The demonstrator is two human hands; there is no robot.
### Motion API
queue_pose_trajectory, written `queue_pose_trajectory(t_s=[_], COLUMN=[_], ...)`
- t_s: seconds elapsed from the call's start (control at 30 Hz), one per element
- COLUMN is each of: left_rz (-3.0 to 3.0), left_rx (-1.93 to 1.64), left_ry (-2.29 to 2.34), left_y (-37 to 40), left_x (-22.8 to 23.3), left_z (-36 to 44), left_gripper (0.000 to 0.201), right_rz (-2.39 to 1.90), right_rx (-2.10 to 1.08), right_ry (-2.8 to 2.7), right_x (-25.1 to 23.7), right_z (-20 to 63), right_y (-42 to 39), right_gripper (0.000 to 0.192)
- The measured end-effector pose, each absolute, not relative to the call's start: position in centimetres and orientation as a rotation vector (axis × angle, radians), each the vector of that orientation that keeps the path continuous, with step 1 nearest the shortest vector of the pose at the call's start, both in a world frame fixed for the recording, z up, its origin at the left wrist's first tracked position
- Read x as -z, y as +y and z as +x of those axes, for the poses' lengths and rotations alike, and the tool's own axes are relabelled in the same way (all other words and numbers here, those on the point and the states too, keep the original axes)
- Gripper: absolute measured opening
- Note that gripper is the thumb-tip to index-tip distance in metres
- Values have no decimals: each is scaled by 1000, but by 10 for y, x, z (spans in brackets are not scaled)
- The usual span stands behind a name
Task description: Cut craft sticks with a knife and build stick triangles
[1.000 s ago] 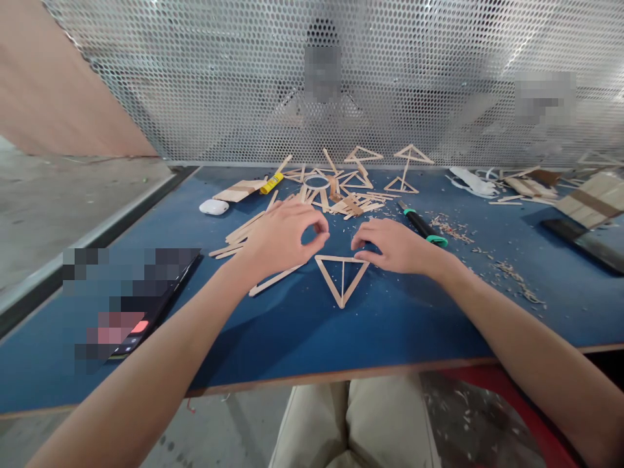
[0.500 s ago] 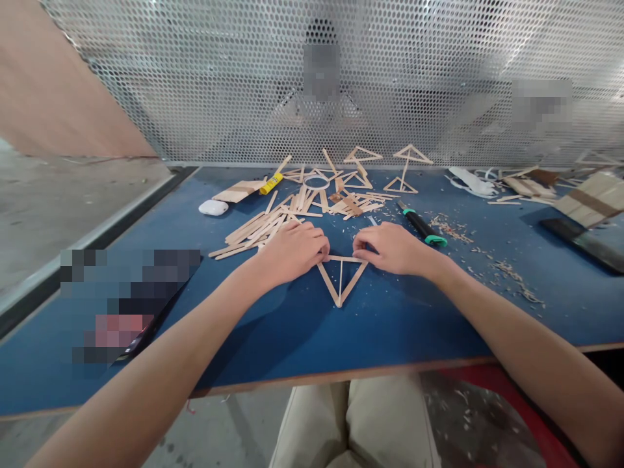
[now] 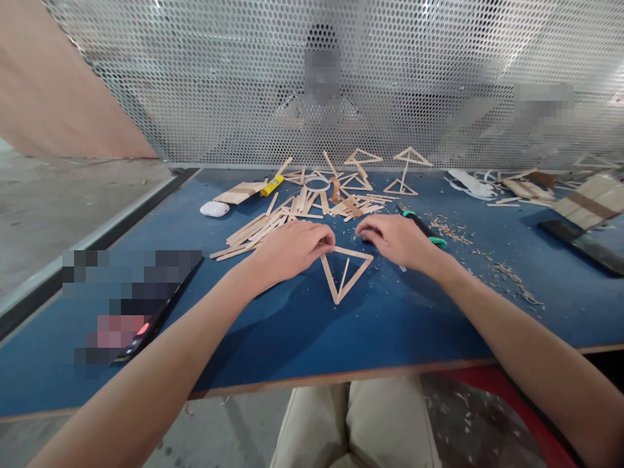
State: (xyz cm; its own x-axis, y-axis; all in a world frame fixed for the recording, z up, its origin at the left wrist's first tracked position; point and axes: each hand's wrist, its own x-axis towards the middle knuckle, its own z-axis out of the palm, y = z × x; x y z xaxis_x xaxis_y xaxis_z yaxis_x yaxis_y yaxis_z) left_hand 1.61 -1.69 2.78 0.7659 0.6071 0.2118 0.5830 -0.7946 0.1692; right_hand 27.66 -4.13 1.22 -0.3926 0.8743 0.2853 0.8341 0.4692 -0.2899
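My left hand (image 3: pixel 295 248) pinches the upper left corner of a triangle of craft sticks (image 3: pixel 353 252), whose point faces me. A thinner stick runs inside the triangle from its lower point; its upper end now lies apart from the top side. To the right, my right hand (image 3: pixel 397 239) hovers off the triangle with bent, parted fingers and nothing visible in them. Behind that hand lies a cutter knife (image 3: pixel 425 227) with a black and green handle, partly covered. Loose craft sticks (image 3: pixel 253 229) lie in a pile beyond my left hand.
Finished stick triangles (image 3: pixel 400 188) stand at the back by a perforated metal screen (image 3: pixel 219 84). A tape ring (image 3: pixel 316 184), yellow glue tube (image 3: pixel 272 186) and white case (image 3: pixel 214 208) lie around the pile. Wood scraps (image 3: pixel 511 279) and a dark phone (image 3: pixel 580 247) are right; another device (image 3: pixel 168 286) left.
My right hand has let go of the triangle's right corner and moved slightly up. The triangle has turned a little, its right corner shifting right, and the inner stick now leans.
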Motion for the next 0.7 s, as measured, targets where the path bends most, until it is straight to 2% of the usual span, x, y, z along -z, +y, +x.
queue_pose_trajectory(t_s=[0.1, 0.3, 0.4, 0.47, 0.57, 0.7], left_rz=[2650, 1995, 1773, 1712, 1699, 2018], left_rx=[-587, -922, -984, -983, -947, -1050], left_ry=[949, 923, 898, 877, 874, 978], left_y=[-19, -15, -10, -8, -9, -17], left_x=[-32, -36, -34, -31, -29, -30], left_z=[15, 14, 12, 12, 14, 18], left_gripper=[20, 20, 23, 25, 28, 34], right_rz=[-1415, -978, -922, -917, -906, -958], right_rx=[-41, 93, 188, 208, 232, 315], right_ry=[-2114, -2009, -2115, -2186, -2258, -2249], right_x=[-14, -19, -19, -16, -12, -9], right_z=[278, 275, 273, 273, 275, 279], right_y=[-41, -56, -61, -61, -59, -57], right_gripper=[36, 22, 27, 31, 24, 18])
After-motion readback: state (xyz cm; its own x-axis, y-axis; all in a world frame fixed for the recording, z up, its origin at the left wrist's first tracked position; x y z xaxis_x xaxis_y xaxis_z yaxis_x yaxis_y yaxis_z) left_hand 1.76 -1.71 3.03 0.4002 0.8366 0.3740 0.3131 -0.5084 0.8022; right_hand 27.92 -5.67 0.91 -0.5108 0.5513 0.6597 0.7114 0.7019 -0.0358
